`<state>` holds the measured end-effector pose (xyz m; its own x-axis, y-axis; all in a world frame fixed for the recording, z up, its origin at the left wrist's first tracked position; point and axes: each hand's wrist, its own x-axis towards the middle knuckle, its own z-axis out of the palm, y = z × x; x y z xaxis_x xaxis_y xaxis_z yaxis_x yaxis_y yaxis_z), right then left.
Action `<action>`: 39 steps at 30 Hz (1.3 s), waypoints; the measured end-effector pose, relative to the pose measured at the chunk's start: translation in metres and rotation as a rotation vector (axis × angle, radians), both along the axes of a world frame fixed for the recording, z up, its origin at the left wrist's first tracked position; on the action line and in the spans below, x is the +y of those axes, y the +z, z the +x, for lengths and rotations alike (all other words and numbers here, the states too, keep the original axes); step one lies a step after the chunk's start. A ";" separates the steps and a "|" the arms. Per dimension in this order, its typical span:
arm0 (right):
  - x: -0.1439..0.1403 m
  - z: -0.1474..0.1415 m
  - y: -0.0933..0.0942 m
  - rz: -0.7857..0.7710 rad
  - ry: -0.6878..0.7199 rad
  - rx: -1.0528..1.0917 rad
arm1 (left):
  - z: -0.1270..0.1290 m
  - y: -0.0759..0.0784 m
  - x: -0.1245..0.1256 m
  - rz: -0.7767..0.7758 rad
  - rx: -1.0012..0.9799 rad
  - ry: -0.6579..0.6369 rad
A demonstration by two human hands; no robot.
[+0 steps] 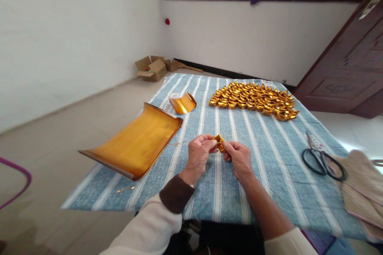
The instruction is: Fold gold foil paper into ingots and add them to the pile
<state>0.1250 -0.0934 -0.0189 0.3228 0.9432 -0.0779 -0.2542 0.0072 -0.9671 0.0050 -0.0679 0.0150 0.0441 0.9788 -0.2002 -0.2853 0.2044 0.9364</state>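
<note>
Spreading across most of the view is the blue-and-white striped cloth (pixel 269 155), laid flat over a low worktop in a bare room with pale walls, a tiled floor, a dark wooden door (pixel 350 67) to the cloth's right and open cardboard boxes (pixel 152 67) on the floor beyond its far left corner. On the cloth's left edge lies a curled stack of gold foil sheets (pixel 134 143), partly overhanging; a smaller curled stack (pixel 183 103) sits further back. At the far side of the cloth a heap of folded gold ingots (pixel 254 100) is packed closely together. Black-handled scissors (pixel 323 159) lie near the cloth's right edge, just beside a woven straw piece (pixel 362 191).

Over the cloth's near middle, the left hand (pixel 199 155) and right hand (pixel 239 159) are both pinched on one small gold paper fold (pixel 219 142), held clear of the cloth between the fingertips. It looks very light, thin and easily creased, its foil face probably slippery; a fingertip grip along the folded edges seems safest, with gentle pressure to avoid crushing.
</note>
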 end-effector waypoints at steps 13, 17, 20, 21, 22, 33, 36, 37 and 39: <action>0.002 -0.001 0.001 -0.019 -0.015 0.098 | 0.004 -0.001 -0.002 0.011 -0.023 0.008; 0.002 -0.001 0.000 -0.011 -0.002 0.111 | 0.004 -0.002 0.001 0.006 -0.032 0.010; 0.001 0.002 0.000 0.043 0.053 0.105 | 0.001 -0.002 0.004 -0.005 -0.024 0.006; 0.000 0.004 0.000 0.067 0.068 0.089 | -0.001 -0.002 0.005 -0.006 -0.021 0.001; -0.001 0.006 0.000 0.087 0.078 0.061 | -0.002 -0.002 0.006 -0.005 -0.019 -0.006; -0.002 0.024 0.004 0.062 0.281 -0.112 | -0.011 -0.001 0.007 0.041 0.014 -0.113; 0.000 0.027 0.001 0.042 0.327 -0.103 | -0.012 -0.001 0.008 0.038 0.010 -0.129; 0.000 0.027 0.001 0.038 0.338 -0.098 | -0.012 -0.001 0.009 0.035 0.008 -0.131; 0.001 0.028 0.000 0.034 0.358 -0.093 | -0.012 -0.001 0.010 0.031 0.003 -0.137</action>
<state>0.1528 -0.0921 -0.0185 -0.0234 0.9993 -0.0301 -0.1571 -0.0334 -0.9870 -0.0072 -0.0584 0.0141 0.1773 0.9693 -0.1701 -0.2537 0.2120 0.9438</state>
